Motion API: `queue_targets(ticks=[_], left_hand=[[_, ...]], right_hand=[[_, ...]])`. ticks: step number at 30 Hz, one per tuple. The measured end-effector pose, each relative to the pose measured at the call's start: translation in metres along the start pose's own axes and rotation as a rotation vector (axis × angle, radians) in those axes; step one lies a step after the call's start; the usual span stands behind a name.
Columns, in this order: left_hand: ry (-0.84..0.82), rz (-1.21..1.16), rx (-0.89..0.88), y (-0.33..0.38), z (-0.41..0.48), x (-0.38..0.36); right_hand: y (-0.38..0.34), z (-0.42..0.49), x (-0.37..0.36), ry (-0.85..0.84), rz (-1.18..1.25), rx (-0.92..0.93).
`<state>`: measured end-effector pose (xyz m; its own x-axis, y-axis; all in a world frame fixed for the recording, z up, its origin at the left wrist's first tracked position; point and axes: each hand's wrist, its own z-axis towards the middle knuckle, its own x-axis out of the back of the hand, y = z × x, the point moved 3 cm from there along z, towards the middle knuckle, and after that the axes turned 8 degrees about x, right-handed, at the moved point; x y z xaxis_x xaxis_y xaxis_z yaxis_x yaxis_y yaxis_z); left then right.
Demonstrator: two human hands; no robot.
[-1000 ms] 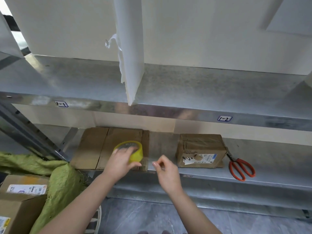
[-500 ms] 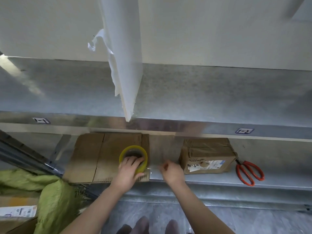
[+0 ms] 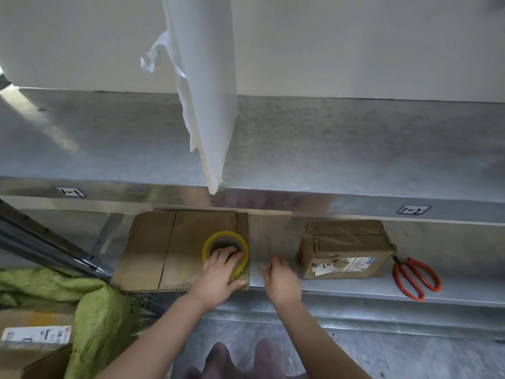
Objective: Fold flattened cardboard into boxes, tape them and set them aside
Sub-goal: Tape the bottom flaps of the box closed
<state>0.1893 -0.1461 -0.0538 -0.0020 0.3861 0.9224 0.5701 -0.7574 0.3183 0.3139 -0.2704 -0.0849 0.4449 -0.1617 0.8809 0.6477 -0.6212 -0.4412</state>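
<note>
A stack of flattened cardboard (image 3: 169, 250) lies on the lower metal shelf (image 3: 341, 291). On its right end sits a yellow roll of clear tape (image 3: 216, 239). My left hand (image 3: 218, 277) grips the roll, with fingers in its core and the thumb on the outside. My right hand (image 3: 278, 280) is just right of the roll and pinches the pulled-out end of the clear tape. A strapped bundle of flat cardboard with a white label (image 3: 347, 250) stands further right on the same shelf.
Red-handled scissors (image 3: 415, 277) lie at the shelf's right. The upper metal shelf (image 3: 328, 149) juts out above, with a white paper sheet (image 3: 207, 86) hanging over it. A green woven sack (image 3: 93, 318) and a labelled carton (image 3: 32, 340) sit on the floor at left.
The camera has tilted down and moved closer. My left hand has lowered the tape roll onto the flat cardboard, and my right hand has stayed close beside it with the tape end.
</note>
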Motion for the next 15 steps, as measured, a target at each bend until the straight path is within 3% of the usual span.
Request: queue_targets(ticks=[3,9,15], left_hand=[[0.035,-0.014,-0.005,0.001,-0.003,0.005],[0.221,-0.001,-0.136,0.042,-0.015,0.020],[0.331,-0.039,-0.281,0.149,-0.015,0.025]], right_hand=[[-0.003,-0.013,0.009,0.056,0.028,0.066],[-0.013,-0.074,0.070,0.434,-0.059,0.499],[0.056,-0.085,0.137,0.519,-0.171,0.378]])
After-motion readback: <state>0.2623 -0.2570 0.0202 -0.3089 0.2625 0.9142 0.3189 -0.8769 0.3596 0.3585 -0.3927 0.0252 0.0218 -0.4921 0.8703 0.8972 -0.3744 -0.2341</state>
